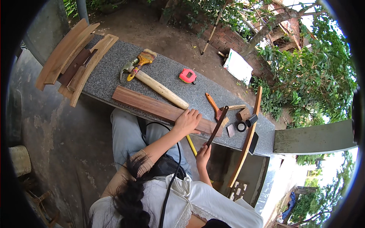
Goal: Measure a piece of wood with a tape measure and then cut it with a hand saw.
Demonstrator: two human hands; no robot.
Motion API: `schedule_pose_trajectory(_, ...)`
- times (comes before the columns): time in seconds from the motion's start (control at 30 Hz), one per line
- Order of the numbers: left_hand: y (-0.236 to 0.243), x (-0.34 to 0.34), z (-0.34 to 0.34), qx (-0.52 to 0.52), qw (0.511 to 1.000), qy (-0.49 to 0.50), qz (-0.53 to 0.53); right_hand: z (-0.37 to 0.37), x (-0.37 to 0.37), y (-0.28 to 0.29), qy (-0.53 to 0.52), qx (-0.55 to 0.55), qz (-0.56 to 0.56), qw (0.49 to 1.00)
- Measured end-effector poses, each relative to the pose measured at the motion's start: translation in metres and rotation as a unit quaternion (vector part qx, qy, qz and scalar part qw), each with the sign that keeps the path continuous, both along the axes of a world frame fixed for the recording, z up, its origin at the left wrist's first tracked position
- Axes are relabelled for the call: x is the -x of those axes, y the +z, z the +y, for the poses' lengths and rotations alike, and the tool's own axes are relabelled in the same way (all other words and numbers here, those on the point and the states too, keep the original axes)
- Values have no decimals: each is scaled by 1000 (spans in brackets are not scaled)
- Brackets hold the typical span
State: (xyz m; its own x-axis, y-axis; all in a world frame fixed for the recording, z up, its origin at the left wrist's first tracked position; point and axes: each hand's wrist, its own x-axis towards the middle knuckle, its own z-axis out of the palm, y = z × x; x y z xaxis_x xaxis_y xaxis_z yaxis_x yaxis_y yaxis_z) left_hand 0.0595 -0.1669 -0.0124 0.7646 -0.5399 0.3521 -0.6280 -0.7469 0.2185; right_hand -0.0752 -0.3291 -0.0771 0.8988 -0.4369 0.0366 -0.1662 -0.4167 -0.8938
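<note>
A long reddish-brown wooden board [152, 104] lies along the near edge of a grey granite slab [167, 72]. My left hand [188, 122] grips it toward its right part, fingers over the top and thumb at the near edge. In my right hand [203, 155] is the lower end of a long dark flat bar [218, 127]. It slants up across the board's right end; whether it touches the wood I cannot tell. Behind the board lies a claw hammer [161, 89] with a pale wooden handle, its head partly under a broad paintbrush [144, 60].
Several curved wooden pieces [95, 62] overhang the slab's left end. A pink tape measure [188, 76] lies at the back. An orange-handled brush [213, 102], a black tape roll [241, 126] and small blocks sit right, beside a long upright plank [247, 140]. A black cable [178, 152] crosses my lap.
</note>
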Motion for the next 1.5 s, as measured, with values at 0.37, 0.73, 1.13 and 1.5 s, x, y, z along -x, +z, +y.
schedule_pose_trajectory(0.37, -1, -2, -3, 9, 1000, -10, -3, 1, 4, 43, 37, -363, 135, 921)
schedule_pose_trajectory(0.73, -4, -9, -11, 3, 1000, -16, 10, -10, 6, 40, 60, -314, 131, 938)
schedule_pose_trajectory(1.13, -8, -7, -9, 4, 1000, -23, -2, -5, -5, 21, 26, 154, 56, 986)
schedule_pose_trajectory(1.5, -4, -8, -13, -18, 999, -23, 23, -16, 53, -32, 0, 161, 73, 984)
